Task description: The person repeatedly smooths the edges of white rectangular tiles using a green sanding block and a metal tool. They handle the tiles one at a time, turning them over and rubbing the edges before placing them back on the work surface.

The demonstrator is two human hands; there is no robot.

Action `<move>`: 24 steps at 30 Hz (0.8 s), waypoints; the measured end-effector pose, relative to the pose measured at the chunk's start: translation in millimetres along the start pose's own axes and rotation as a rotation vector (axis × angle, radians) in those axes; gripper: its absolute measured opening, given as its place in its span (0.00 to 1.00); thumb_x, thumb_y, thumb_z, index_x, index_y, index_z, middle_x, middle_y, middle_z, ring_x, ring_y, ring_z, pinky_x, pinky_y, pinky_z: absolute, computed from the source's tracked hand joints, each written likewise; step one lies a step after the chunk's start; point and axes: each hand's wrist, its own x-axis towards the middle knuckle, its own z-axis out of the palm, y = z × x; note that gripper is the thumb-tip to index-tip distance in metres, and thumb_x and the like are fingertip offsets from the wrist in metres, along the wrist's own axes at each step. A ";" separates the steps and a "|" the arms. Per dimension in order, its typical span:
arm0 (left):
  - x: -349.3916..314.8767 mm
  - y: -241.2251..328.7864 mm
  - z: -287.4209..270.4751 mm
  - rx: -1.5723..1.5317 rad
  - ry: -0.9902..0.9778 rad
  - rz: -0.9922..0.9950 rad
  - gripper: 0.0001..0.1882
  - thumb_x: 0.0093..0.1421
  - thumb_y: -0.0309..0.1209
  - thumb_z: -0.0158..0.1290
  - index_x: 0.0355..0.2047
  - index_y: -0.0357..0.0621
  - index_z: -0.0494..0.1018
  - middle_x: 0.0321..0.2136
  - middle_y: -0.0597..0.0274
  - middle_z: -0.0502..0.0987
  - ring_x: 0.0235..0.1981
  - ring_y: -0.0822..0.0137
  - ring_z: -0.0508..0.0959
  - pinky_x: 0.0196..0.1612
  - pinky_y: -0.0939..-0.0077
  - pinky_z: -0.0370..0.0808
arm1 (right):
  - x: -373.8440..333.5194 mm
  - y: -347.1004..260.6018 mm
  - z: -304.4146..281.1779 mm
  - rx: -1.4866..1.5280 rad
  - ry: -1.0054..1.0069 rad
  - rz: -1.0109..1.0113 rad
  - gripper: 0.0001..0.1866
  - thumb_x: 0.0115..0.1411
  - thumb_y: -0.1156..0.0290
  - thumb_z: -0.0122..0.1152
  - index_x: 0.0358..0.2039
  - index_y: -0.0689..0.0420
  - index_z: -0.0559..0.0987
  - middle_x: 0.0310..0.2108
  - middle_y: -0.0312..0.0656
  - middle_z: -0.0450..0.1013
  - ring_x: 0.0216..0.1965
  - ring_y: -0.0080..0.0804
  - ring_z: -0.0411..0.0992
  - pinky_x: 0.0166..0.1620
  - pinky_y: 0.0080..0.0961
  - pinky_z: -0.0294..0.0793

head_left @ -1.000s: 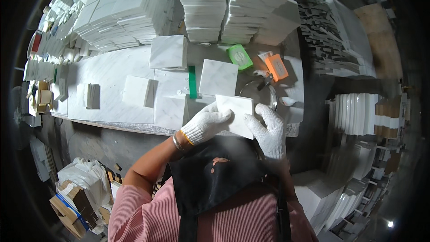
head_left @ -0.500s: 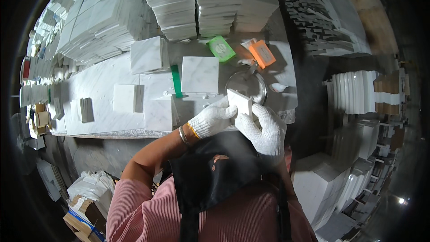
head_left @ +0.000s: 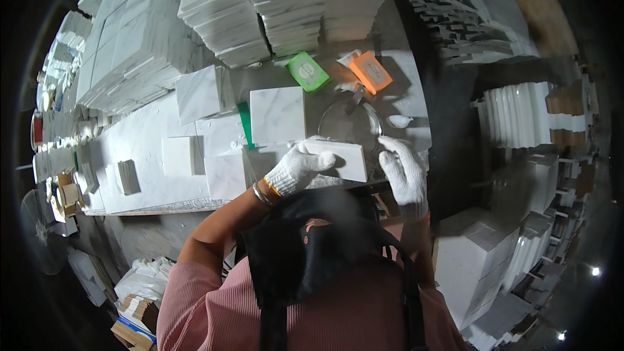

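a person seen from above works at a pale marble-topped table (head_left: 149, 156), wearing white knit gloves. near the centre of the frame, the left hand (head_left: 296, 170) has its grip clamped on a white tile (head_left: 348, 159) — the thumb lies over the left end of its face, and the tile tilts down toward the right above the table's near edge. the right hand (head_left: 406, 172), just right of the tile, does not touch it; its grip is empty, thumb and fingers apart. above the left hand, a square grey-veined slab (head_left: 278, 116) lies on the table, with a green strip (head_left: 245, 125) beside its left edge. a round, shiny-rimmed object (head_left: 375, 119) sits above the held tile. upper centre, a green box (head_left: 307, 72) and an orange box (head_left: 371, 73) lie near each other — tall stacks of white slabs (head_left: 214, 16) rise beyond.
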 end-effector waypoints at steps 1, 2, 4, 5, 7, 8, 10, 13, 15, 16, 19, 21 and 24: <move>-0.1 1.0 1.0 0.079 0.032 0.006 0.26 0.57 0.35 0.65 0.52 0.36 0.73 0.40 0.57 0.82 0.42 0.64 0.80 0.47 0.67 0.77 | 1.1 16.3 -0.6 -0.113 0.040 -0.030 0.14 0.62 0.71 0.62 0.48 0.59 0.79 0.44 0.47 0.77 0.45 0.39 0.76 0.48 0.32 0.75; 0.0 -0.1 1.6 0.021 0.025 -0.019 0.26 0.57 0.37 0.65 0.52 0.35 0.73 0.41 0.56 0.81 0.43 0.64 0.80 0.48 0.67 0.77 | 1.9 27.2 0.5 -0.226 0.074 -0.054 0.13 0.62 0.72 0.62 0.47 0.59 0.79 0.43 0.47 0.77 0.44 0.41 0.76 0.47 0.33 0.75; 0.3 -2.8 2.6 -0.098 0.012 -0.071 0.28 0.57 0.39 0.65 0.52 0.33 0.74 0.43 0.54 0.81 0.45 0.64 0.79 0.50 0.67 0.76 | -2.6 39.7 0.6 -0.320 0.075 -0.043 0.13 0.58 0.67 0.65 0.42 0.59 0.79 0.40 0.47 0.76 0.41 0.46 0.75 0.44 0.37 0.75; 0.4 -3.6 2.1 -0.115 0.012 -0.072 0.28 0.57 0.38 0.65 0.52 0.34 0.74 0.42 0.55 0.81 0.43 0.64 0.80 0.49 0.66 0.77 | -4.2 50.3 4.1 -0.394 0.072 -0.057 0.14 0.57 0.65 0.66 0.41 0.58 0.79 0.40 0.47 0.76 0.41 0.46 0.75 0.43 0.38 0.75; -0.8 -6.1 1.0 -0.149 0.014 -0.072 0.27 0.57 0.37 0.65 0.53 0.34 0.72 0.39 0.57 0.81 0.41 0.63 0.80 0.47 0.65 0.78 | -5.6 64.8 12.5 -0.523 0.098 -0.093 0.16 0.55 0.59 0.68 0.39 0.55 0.80 0.36 0.47 0.75 0.38 0.48 0.75 0.41 0.40 0.75; -0.7 -6.4 0.2 -0.151 0.022 -0.075 0.28 0.57 0.37 0.65 0.53 0.34 0.72 0.40 0.56 0.81 0.41 0.63 0.80 0.47 0.65 0.78 | -3.3 61.4 16.0 -0.529 0.069 -0.043 0.15 0.55 0.60 0.68 0.40 0.54 0.80 0.37 0.46 0.76 0.38 0.47 0.75 0.41 0.39 0.75; -2.6 -8.5 -2.7 -0.155 0.040 -0.079 0.28 0.57 0.37 0.65 0.53 0.34 0.72 0.42 0.55 0.80 0.43 0.62 0.80 0.48 0.63 0.78 | 1.1 52.1 23.5 -0.539 0.010 0.055 0.15 0.56 0.62 0.67 0.42 0.53 0.81 0.39 0.45 0.76 0.39 0.45 0.76 0.42 0.38 0.75; -4.2 -12.9 -6.9 -0.198 0.040 -0.100 0.27 0.59 0.36 0.64 0.53 0.34 0.72 0.43 0.54 0.79 0.45 0.62 0.79 0.50 0.61 0.78 | 7.4 59.5 32.0 -0.601 -0.079 0.122 0.14 0.55 0.61 0.68 0.42 0.48 0.82 0.36 0.42 0.78 0.38 0.43 0.77 0.42 0.37 0.76; -5.9 -16.3 -8.3 -0.194 0.076 -0.079 0.25 0.60 0.35 0.63 0.53 0.33 0.72 0.43 0.54 0.79 0.45 0.61 0.79 0.51 0.60 0.77 | 5.9 70.8 33.9 -0.603 -0.087 0.090 0.13 0.57 0.66 0.65 0.43 0.49 0.82 0.36 0.43 0.80 0.38 0.43 0.78 0.42 0.36 0.76; -6.5 -17.0 -8.6 -0.193 0.095 -0.068 0.25 0.60 0.34 0.62 0.53 0.33 0.72 0.43 0.53 0.79 0.45 0.61 0.79 0.51 0.60 0.77 | 5.2 74.5 32.1 -0.555 -0.110 0.076 0.12 0.57 0.68 0.64 0.43 0.49 0.82 0.36 0.43 0.80 0.37 0.43 0.78 0.42 0.35 0.76; -7.6 -13.0 -4.7 -0.157 0.111 -0.077 0.21 0.59 0.34 0.62 0.49 0.33 0.76 0.42 0.53 0.81 0.46 0.61 0.80 0.52 0.64 0.75 | 6.4 84.8 25.5 -0.427 -0.155 0.047 0.13 0.59 0.74 0.59 0.44 0.51 0.82 0.36 0.45 0.80 0.37 0.40 0.79 0.42 0.31 0.76; -6.8 -11.8 -2.8 -0.188 0.094 -0.073 0.22 0.59 0.35 0.63 0.49 0.33 0.75 0.43 0.53 0.81 0.46 0.60 0.80 0.53 0.63 0.75 | 12.1 78.8 23.6 -0.362 -0.146 0.061 0.14 0.59 0.77 0.56 0.44 0.53 0.82 0.36 0.45 0.80 0.38 0.38 0.79 0.43 0.29 0.76; -4.6 -17.3 -7.8 -0.189 0.075 -0.062 0.23 0.60 0.34 0.62 0.52 0.32 0.73 0.43 0.52 0.80 0.45 0.60 0.80 0.52 0.61 0.76 | 21.3 58.2 14.0 -0.094 -0.026 0.027 0.12 0.57 0.75 0.57 0.41 0.52 0.83 0.38 0.43 0.81 0.37 0.41 0.79 0.41 0.33 0.77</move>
